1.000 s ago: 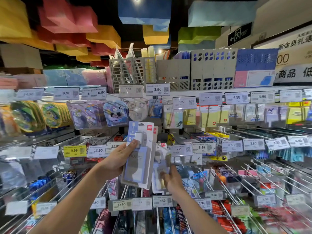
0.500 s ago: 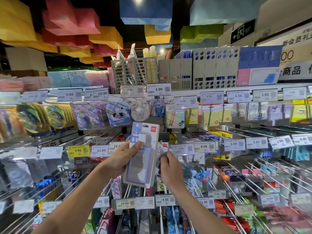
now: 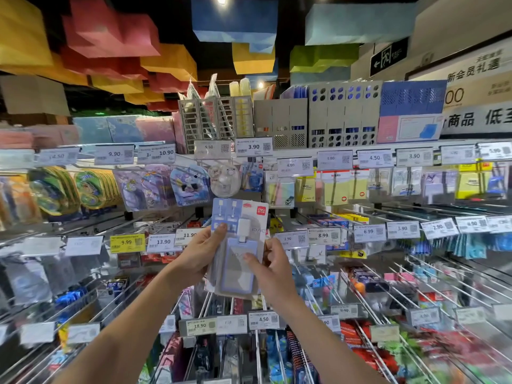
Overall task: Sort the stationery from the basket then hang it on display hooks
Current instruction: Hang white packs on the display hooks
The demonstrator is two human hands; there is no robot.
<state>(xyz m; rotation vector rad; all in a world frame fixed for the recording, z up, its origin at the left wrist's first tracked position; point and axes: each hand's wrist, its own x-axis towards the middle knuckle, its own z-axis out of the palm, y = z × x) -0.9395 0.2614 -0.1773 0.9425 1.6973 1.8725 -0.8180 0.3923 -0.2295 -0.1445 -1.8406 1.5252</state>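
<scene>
Grip is changing: your right hand is coming forward off the display hooks and pinching the ID card holder pack by its right edge; your left hand is clasping the left edge. Pack is sitting between both hands, unhung, probably readying for hanging.

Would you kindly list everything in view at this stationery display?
card-holder pack: at least one, pale blue and white, upright at centre before the hooks
price tags: many, white, along the rails; one yellow tag reading 9.99, left of centre
sticky-note packs: several, yellow, top hook row, right of centre
file boxes: a row, grey, top shelf
display hooks: many, silver, across the lower rows
left hand: one, grips the pack's left edge
right hand: one, pinches the pack's right side
</scene>
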